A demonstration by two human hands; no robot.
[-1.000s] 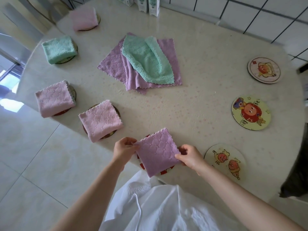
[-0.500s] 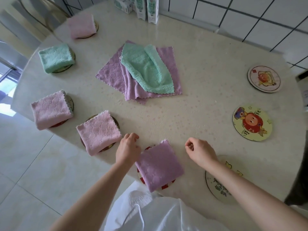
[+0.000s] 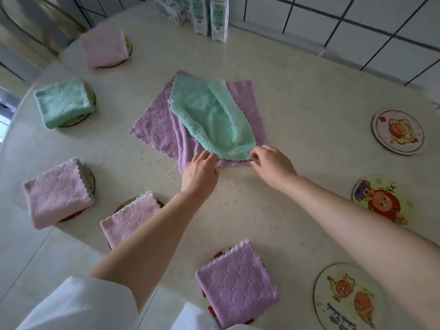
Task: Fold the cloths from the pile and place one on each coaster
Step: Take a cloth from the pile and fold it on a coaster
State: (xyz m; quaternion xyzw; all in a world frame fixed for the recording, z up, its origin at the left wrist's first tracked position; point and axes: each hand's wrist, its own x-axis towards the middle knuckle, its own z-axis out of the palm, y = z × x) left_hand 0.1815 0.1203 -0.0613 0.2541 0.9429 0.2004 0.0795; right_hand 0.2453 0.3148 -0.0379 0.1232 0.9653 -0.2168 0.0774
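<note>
At the centre of the frame our right hand (image 3: pixel 271 167) pinches the near right corner of the green cloth (image 3: pixel 209 115), which lies atop the purple pile (image 3: pixel 154 129) on the table (image 3: pixel 297 115). Our left hand (image 3: pixel 200 171) has its fingers (image 3: pixel 209 156) at the cloth's near left edge; we cannot tell whether they grip.

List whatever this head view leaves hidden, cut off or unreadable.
- Pile: number of purple cloths, covered by the green cloth.
- Coasters under folded cloths: designs covered by those cloths.
- Cartons: tops cut by the top edge, print too small.
- Left hand: fingertips behind its own knuckles, so its grip is unclear.
- Near-right coaster: cut by the bottom edge.
</note>
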